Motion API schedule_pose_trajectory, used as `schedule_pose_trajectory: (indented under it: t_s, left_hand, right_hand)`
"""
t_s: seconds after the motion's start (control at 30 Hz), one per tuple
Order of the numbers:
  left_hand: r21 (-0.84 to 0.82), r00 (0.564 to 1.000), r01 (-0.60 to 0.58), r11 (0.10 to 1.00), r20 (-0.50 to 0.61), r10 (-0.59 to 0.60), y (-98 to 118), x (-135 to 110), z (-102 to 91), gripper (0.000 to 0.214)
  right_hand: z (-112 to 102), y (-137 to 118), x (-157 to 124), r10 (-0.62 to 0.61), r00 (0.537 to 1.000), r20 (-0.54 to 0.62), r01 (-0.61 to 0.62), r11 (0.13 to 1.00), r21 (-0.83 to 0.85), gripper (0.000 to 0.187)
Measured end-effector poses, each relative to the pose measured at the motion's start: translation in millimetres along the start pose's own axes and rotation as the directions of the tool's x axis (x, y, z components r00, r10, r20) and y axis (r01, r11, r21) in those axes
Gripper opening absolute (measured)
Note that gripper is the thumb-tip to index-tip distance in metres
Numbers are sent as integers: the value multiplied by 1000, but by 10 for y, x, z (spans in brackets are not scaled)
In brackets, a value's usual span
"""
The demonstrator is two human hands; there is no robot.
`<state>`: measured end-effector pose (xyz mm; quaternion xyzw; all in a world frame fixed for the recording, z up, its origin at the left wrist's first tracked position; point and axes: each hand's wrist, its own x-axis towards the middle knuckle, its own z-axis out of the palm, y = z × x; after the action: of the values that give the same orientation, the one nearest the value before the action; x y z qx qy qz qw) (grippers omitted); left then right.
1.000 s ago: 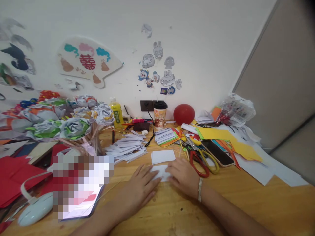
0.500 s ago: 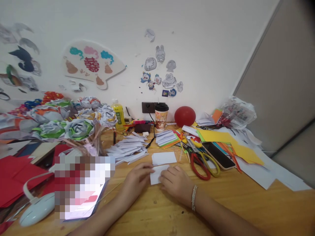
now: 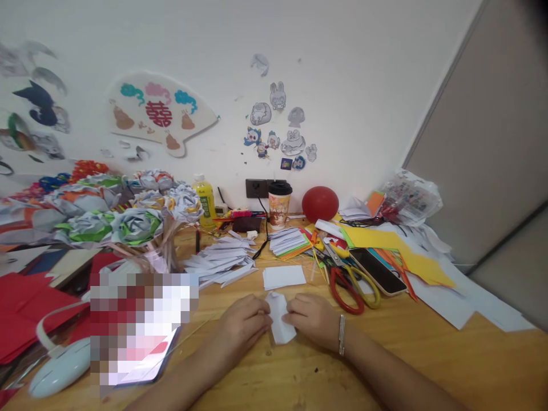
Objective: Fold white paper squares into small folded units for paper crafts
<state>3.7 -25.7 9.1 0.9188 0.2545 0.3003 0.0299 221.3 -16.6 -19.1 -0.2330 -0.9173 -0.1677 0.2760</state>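
A small white paper (image 3: 281, 321) stands slightly raised off the wooden table between my two hands, with a crease or curl at its top. My left hand (image 3: 247, 321) grips its left edge, fingers bent and pressed together. On the opposite edge, my right hand (image 3: 311, 319) pinches the paper, a bracelet on its wrist. Just beyond lies a small stack of white paper pieces (image 3: 284, 277). Farther back are a pile of folded white paper strips (image 3: 222, 260) and another stack of cut papers (image 3: 287, 242).
Red-handled scissors (image 3: 346, 290) and a dark-screened phone (image 3: 379, 271) lie to the right. A lidded paper cup (image 3: 279, 206), a red balloon (image 3: 320, 204) and a yellow drink bottle (image 3: 204, 201) line the wall. On the left are paper flowers (image 3: 137, 225) and a partly pixelated tablet (image 3: 148, 365).
The paper has been turned upright and lifted from lying flat, its long side now pointing toward me. Both hands have moved slightly and now hold its two sides.
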Motion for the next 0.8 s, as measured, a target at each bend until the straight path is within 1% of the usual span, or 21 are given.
schedule_pose_trajectory:
  t_s: [0.07, 0.13, 0.2, 0.27, 0.37, 0.47, 0.53, 0.57, 0.67, 0.73, 0.8]
  left_hand:
    - [6, 993, -43, 999, 111, 42, 20, 24, -62, 27]
    - [-1, 978, -54, 999, 201, 53, 46, 47, -103, 26]
    - [-17, 962, -55, 998, 268, 58, 74, 64, -123, 22]
    - [-34, 950, -60, 998, 306, 68, 94, 76, -130, 19]
    - [-58, 949, -72, 996, 304, 86, 100, 86, -131, 17]
    - [-90, 954, -68, 994, 284, 91, 89, 93, -130, 19]
    - [-104, 956, -52, 993, 283, 80, 76, 92, -128, 22]
    - [-110, 953, -52, 993, 292, 83, 68, 89, -127, 20]
    - [-116, 943, -77, 990, 313, 110, 44, 80, -124, 18]
    - [-113, 943, -67, 991, 318, 100, 41, 83, -130, 19]
    - [-131, 944, -22, 991, 325, 64, 53, 95, -142, 22]
  right_hand:
    - [-13, 50, -19, -14, 999, 43, 13, 999, 42, 13]
    - [-52, 71, -22, -12, 996, 86, 7, 998, 60, 12]
    - [-95, 69, -20, -8, 991, 134, 1, 999, 48, 13]
    - [-118, 51, -23, -10, 985, 172, 10, 1000, -2, 13]
    - [-99, 1, -37, -13, 979, 204, 29, 997, -74, 19]
    - [-62, -55, -51, 16, 977, 213, 2, 996, -84, 22]
    - [-55, -74, -51, 29, 979, 204, -14, 997, -72, 24]
    - [-59, -73, -49, 30, 980, 195, -18, 998, -64, 24]
    - [-92, -46, -37, 36, 983, 178, -33, 999, -21, 22]
    - [-121, -23, -29, 43, 980, 192, -48, 999, 21, 20]
    - [-153, -9, -22, 47, 972, 229, -64, 996, 66, 17]
